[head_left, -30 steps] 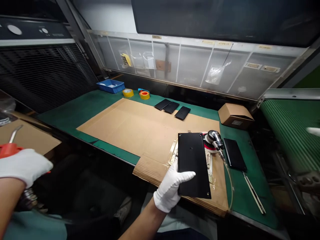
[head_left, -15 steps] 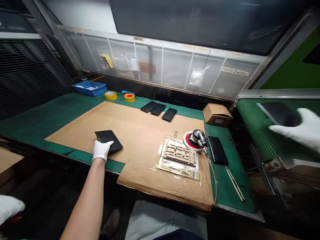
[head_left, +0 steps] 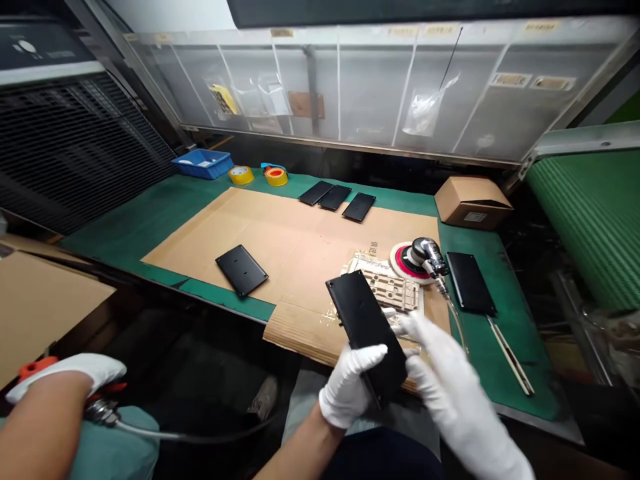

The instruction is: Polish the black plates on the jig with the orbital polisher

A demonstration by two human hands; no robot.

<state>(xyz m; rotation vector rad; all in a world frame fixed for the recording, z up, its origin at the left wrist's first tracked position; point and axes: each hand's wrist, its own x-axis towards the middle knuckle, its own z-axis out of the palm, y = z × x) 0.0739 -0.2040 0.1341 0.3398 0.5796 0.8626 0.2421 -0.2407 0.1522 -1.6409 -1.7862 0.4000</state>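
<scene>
My left hand [head_left: 353, 380], in a white glove, grips a flat black rectangular panel [head_left: 367, 327] by its lower part, thumb across its face. The panel is tilted above the cardboard's front edge and has small tabs on its left side. Close against its right edge is my gloved right hand [head_left: 440, 373], fingers apart and slightly blurred; it does not appear to be gripping. Partly hidden behind the panel lies a beige slotted fixture [head_left: 393, 291]. A similar black panel [head_left: 242, 270] rests on the cardboard sheet [head_left: 295, 250] to the left.
Beyond the fixture sits a round sander [head_left: 417, 260] with a hose. Several more black panels [head_left: 359, 207] lie on the green table [head_left: 165, 207]. A carton [head_left: 473, 202] stands at right, beside a green conveyor [head_left: 595, 220]. At lower left, a co-worker's gloved hand [head_left: 83, 370] holds an orange tool.
My left hand has left the panel on the cardboard and now holds another in front of me. My right hand has come from the conveyor, where a panel lay under it. The view has shifted.
</scene>
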